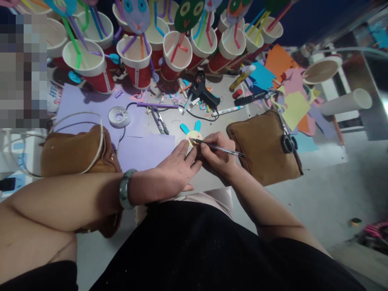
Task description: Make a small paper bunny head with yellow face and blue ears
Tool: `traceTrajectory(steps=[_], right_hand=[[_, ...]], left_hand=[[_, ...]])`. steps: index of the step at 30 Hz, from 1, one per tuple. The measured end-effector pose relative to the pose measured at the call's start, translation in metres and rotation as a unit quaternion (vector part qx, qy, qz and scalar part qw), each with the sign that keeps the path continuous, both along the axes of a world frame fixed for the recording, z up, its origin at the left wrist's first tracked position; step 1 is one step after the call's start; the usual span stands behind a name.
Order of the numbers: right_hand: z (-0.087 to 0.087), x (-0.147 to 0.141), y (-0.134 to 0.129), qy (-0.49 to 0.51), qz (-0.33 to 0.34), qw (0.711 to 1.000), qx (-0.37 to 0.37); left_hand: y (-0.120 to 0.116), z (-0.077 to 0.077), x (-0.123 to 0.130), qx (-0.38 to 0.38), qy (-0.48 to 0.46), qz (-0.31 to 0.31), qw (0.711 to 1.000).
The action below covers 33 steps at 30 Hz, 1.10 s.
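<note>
A small yellow paper bunny face [197, 134] with two blue ears [184, 129] lies on the table in front of me. My right hand [218, 151] grips a pen [222, 150], its tip on the yellow paper. Flat beside it, my left hand [178, 167] rests with fingers stretched out, the fingertips at the lower edge of the face. A ring and a green bangle [127, 189] are on that hand and wrist. Purple paper [142, 155] lies to the left of the face.
Red-and-white paper cups [138, 70] holding straw figures line the back. A black glue gun [203, 91], a utility knife [160, 120] and a tape roll [119, 117] lie before them. Brown cushions flank my arms; scissors [287, 139] rest on the right cushion [266, 149]. Paper scraps [295, 107] pile behind it.
</note>
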State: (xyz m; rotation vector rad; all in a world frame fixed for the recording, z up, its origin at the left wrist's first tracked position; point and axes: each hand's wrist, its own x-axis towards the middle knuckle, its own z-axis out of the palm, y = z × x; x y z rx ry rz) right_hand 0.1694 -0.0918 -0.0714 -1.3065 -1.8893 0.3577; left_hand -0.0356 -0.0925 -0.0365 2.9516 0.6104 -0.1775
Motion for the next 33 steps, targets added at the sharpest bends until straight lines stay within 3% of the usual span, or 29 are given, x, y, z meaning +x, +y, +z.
traceTrajectory(steps=[5,13,24,33], right_hand=[[-0.0004,0.0005,-0.0004,-0.003,-0.007,0.999,-0.039],[-0.0072,0.0031,-0.0014,0.006,-0.053,0.999,-0.002],[-0.0005,-0.0005,-0.0002,0.003,-0.006,1.000,-0.016],[-0.0029,0.0007,-0.0011,0.000,-0.022,0.999,-0.024]], left_hand=[[0.0004,0.0003,0.0001,-0.005,-0.005,0.002,1.000],[-0.0008,-0.0013,-0.0010,-0.011,-0.010,0.005,1.000],[0.0003,0.0030,0.0001,-0.016,-0.009,0.000,1.000],[0.0003,0.0028,0.0004,-0.022,-0.002,0.002,1.000]])
